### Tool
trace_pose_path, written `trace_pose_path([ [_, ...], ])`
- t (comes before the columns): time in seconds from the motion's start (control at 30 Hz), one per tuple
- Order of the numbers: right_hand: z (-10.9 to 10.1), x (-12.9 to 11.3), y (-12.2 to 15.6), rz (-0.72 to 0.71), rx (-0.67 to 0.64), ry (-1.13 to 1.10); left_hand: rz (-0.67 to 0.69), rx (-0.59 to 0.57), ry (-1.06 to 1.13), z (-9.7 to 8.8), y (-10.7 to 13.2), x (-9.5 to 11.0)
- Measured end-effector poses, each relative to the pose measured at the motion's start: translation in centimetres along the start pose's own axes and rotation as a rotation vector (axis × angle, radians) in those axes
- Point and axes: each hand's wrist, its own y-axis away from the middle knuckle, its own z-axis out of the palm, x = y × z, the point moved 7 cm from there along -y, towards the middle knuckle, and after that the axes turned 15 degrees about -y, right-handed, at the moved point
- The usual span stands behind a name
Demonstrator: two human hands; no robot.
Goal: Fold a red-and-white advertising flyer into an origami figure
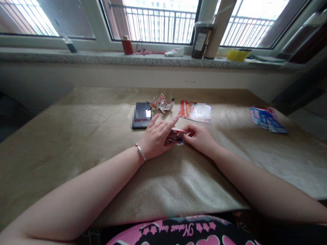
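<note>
A small folded piece of printed red and blue paper (176, 136) lies on the tan table cover (89, 136) in front of me. My left hand (157, 137), with a silver bracelet at the wrist, presses on its left side with fingers stretched flat. My right hand (200, 137) pinches the paper's right edge with curled fingers. Just beyond my left hand lies a dark phone (141, 115). A finished folded paper figure (162, 102) sits behind it.
A stack of red and white printed sheets (196, 111) lies past my right hand. Blue printed sheets (265, 119) lie at the far right. The stone window sill (102, 58) holds a red cup (127, 45), a dark jar (200, 41) and a yellow item (238, 54).
</note>
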Motion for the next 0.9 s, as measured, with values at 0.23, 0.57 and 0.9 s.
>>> trace_pose_path([
  [0.23, -0.4, -1.0, 0.1, -0.072, 0.031, 0.048, -0.028, 0.015, 0.010, -0.2, 0.0, -0.1],
  [0.57, -0.8, -2.0, 0.6, -0.157, 0.079, -0.085, -0.196, 0.135, 0.187, -0.8, 0.1, -1.6],
  [0.9, -0.6, -3.5, 1.0, -0.281, 0.067, 0.006, -0.130, 0.223, 0.380, -0.9, 0.0, -1.6],
])
